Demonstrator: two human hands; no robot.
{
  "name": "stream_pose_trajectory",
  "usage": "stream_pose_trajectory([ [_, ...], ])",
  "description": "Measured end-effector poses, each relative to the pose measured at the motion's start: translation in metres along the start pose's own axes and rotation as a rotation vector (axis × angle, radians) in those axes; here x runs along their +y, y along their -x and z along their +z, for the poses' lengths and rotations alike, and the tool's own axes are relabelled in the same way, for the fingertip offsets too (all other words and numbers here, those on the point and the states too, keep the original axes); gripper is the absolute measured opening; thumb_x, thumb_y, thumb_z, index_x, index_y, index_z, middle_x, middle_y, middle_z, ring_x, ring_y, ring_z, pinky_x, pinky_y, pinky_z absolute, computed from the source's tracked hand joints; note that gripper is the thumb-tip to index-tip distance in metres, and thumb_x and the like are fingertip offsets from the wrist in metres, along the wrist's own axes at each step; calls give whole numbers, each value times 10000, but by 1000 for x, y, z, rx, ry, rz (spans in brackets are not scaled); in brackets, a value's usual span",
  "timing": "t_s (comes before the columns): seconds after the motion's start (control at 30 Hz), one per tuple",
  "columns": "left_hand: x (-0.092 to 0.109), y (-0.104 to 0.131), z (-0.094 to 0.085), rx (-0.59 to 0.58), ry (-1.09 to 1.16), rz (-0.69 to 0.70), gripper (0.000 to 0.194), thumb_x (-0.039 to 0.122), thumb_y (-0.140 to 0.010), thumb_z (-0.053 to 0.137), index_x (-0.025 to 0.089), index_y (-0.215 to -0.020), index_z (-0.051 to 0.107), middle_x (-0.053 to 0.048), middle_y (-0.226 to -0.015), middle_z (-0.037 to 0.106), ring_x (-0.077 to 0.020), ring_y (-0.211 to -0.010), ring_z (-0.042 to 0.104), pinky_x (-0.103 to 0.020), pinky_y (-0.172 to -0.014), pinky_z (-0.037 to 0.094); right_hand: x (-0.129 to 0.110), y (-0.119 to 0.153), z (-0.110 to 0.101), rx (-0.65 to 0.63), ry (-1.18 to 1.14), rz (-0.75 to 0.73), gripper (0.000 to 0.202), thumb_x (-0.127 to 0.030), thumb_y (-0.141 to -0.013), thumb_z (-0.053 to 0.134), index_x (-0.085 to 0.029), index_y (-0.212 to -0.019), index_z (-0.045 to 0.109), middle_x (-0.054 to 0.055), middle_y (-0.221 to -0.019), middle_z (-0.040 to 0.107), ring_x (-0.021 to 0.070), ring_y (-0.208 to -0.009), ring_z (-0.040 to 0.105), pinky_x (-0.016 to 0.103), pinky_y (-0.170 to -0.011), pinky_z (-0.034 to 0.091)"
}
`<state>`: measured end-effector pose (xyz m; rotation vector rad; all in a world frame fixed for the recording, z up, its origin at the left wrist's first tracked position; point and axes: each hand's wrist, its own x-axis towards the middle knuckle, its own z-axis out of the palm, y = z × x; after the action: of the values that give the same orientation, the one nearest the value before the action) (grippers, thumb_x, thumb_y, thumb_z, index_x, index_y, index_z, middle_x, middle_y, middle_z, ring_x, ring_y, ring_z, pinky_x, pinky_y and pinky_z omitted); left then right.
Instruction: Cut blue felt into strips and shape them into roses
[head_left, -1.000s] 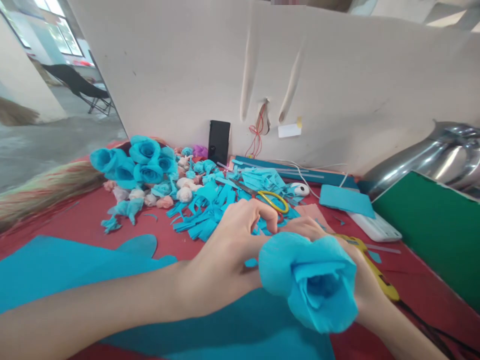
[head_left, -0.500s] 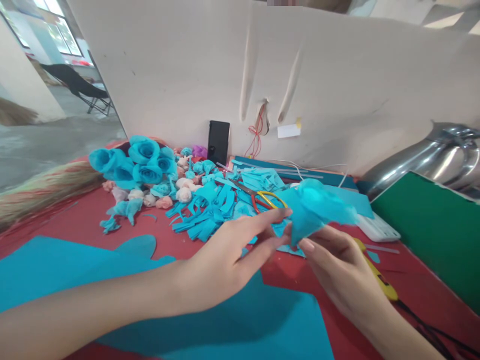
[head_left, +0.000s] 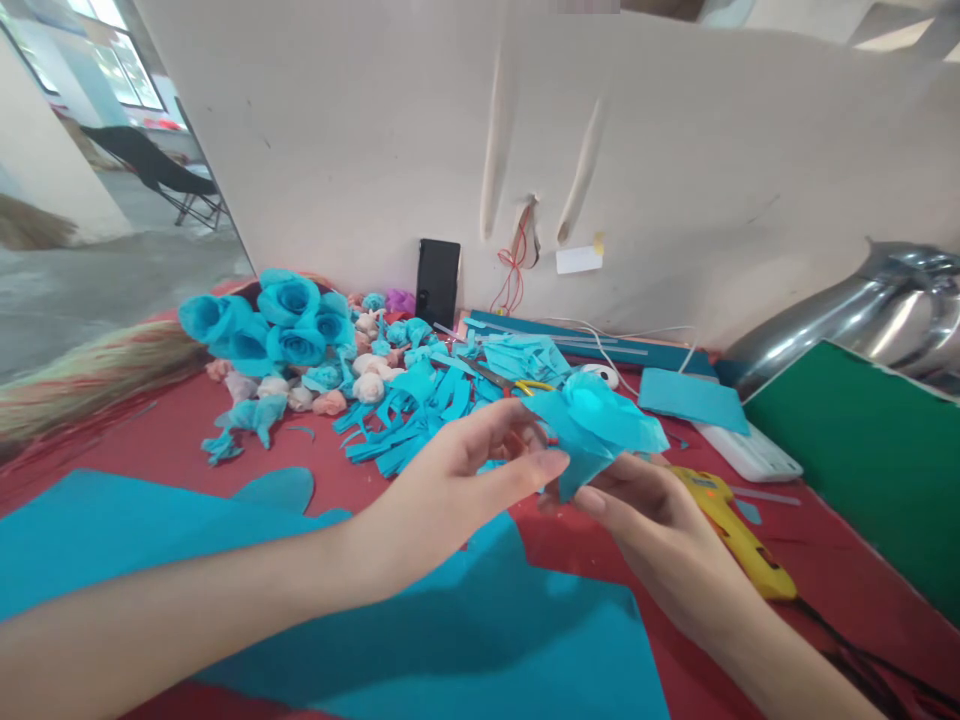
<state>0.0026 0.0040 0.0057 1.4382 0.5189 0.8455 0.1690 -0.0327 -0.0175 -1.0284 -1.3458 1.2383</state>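
Observation:
A bright blue paper flower [head_left: 607, 420] is held above the table in front of me, its petals spread at the top and narrowing to a pointed base. My left hand [head_left: 457, 500] grips it from the left, thumb against its lower side. From the right, my right hand [head_left: 652, 520] pinches the base between thumb and fingers. Behind my left hand, scissors with yellow and red handles [head_left: 531, 386] lie among cut blue paper strips [head_left: 420, 420]. Close to my right hand rests a yellow glue gun [head_left: 742, 540]. Large blue paper sheets [head_left: 450, 640] lie beneath my arms.
Several rolled blue paper flowers [head_left: 292, 340] cluster at the back left beside small pink and white rosettes [head_left: 369, 386]. A phone [head_left: 438, 280] leans on the white wall. On the right are a white case [head_left: 757, 460], a green board [head_left: 862, 470] and a steel jug [head_left: 832, 310].
The flower has tilted and moved slightly left and down in my hands. My left fingers have shifted around its side, and the glue gun shows more fully.

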Motion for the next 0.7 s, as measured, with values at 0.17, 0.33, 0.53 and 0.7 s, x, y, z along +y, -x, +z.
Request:
stream_pose_trajectory([
  [0.17, 1, 0, 2, -5, -4, -32, 121, 263, -820, 520, 172, -757, 470, 24, -672, 503, -121, -685, 529, -273, -715, 426, -3, 2, 3, -117, -66, -43, 108, -322, -804, 585, -305, -877, 662, -29, -753, 699, 142, -741, 658, 259, -705, 529],
  [0.33, 1, 4, 2, 59, -129, -36, 121, 281, -801, 538, 181, -825, 473, 6, -753, 493, -122, -688, 490, -240, -586, 405, 3, 5, 0, -26, 31, -63, 140, -351, -783, 603, -296, -900, 657, -13, -857, 701, 159, -808, 656, 272, -732, 539],
  [0.53, 9, 11, 2, 226, -366, 397, 102, 117, -770, 523, 203, -807, 484, -7, -815, 513, -130, -760, 472, -246, -661, 406, 20, 14, -14, 220, 320, -148, 171, -330, -695, 666, -242, -832, 617, 24, -757, 672, 197, -666, 640, 282, -541, 544],
  [0.7, 18, 20, 9, 159, -518, 469, 144, 128, -747, 586, 190, -624, 544, 30, -523, 512, -105, -531, 447, -268, -622, 398, 26, 12, -17, 205, 461, -249, 150, -394, -737, 601, -245, -749, 615, 26, -662, 637, 225, -658, 626, 330, -554, 543],
])
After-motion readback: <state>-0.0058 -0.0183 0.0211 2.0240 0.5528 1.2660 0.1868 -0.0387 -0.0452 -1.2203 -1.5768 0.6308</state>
